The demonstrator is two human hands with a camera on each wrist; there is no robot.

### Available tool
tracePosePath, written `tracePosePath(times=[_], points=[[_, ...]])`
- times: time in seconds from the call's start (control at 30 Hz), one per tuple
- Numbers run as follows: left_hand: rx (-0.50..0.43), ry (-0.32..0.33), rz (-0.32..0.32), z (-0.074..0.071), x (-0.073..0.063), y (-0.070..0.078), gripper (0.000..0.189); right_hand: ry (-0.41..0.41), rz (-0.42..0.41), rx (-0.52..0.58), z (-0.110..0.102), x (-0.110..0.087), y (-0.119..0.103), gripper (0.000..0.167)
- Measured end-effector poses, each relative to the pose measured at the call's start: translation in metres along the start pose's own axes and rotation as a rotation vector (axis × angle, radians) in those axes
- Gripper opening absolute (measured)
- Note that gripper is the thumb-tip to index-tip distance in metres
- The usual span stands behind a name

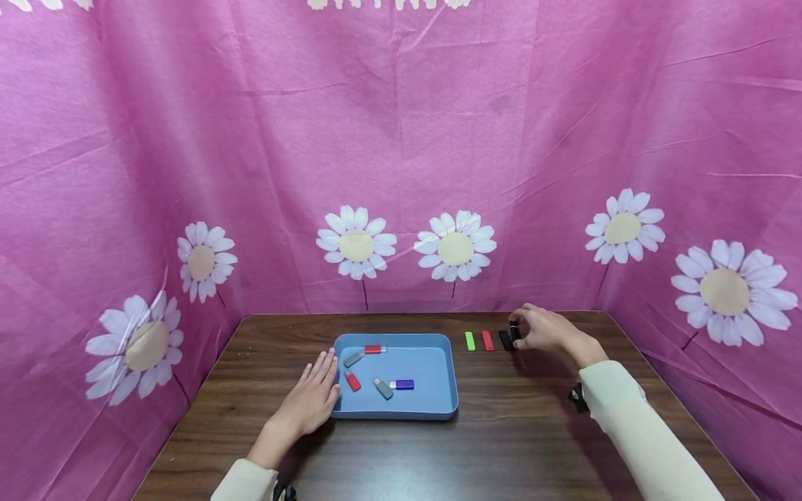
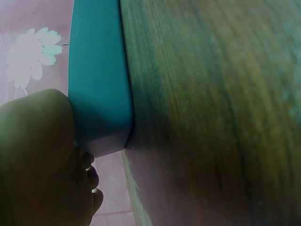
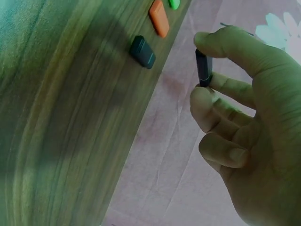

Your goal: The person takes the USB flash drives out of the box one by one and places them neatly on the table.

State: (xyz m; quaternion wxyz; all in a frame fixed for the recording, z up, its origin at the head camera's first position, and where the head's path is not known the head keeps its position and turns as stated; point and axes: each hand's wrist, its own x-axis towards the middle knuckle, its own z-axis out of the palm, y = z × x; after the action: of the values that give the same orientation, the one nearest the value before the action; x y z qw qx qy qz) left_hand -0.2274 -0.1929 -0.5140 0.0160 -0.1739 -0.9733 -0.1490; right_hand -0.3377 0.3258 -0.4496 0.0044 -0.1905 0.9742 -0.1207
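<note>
My right hand (image 1: 545, 332) pinches a black USB flash drive (image 3: 204, 68) between thumb and fingertips, held up off the table at the back right. Just left of it on the wood lies another black flash drive (image 1: 505, 340). Farther left in the same row are a red flash drive (image 1: 487, 340) and a green one (image 1: 470, 341). With straight fingers, my left hand (image 1: 311, 396) rests against the left side of a blue tray (image 1: 443, 376). Inside the tray lie a purple flash drive (image 1: 404, 384), two red ones and two grey ones, scattered toward the left and middle.
The brown wooden table (image 1: 501, 445) extends around the tray. A pink curtain with daisies (image 1: 401, 139) stands behind the table's back edge and along both sides.
</note>
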Motion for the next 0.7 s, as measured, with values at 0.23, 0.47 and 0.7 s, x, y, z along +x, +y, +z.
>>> tracePosePath(times=[0.23, 0.47, 0.7], points=[[-0.004, -0.004, -0.006, 0.0, 0.0, 0.0, 0.059, -0.058, 0.011, 0.025, 0.005, 0.001, 0.012, 0.058], [0.006, 0.011, 0.003, 0.0, 0.001, 0.0, 0.059, -0.097, 0.039, 0.053, 0.01, 0.004, 0.024, 0.062], [-0.001, 0.008, 0.002, -0.003, -0.001, 0.003, 0.057, -0.136, 0.089, 0.109, 0.017, 0.007, 0.03, 0.063]])
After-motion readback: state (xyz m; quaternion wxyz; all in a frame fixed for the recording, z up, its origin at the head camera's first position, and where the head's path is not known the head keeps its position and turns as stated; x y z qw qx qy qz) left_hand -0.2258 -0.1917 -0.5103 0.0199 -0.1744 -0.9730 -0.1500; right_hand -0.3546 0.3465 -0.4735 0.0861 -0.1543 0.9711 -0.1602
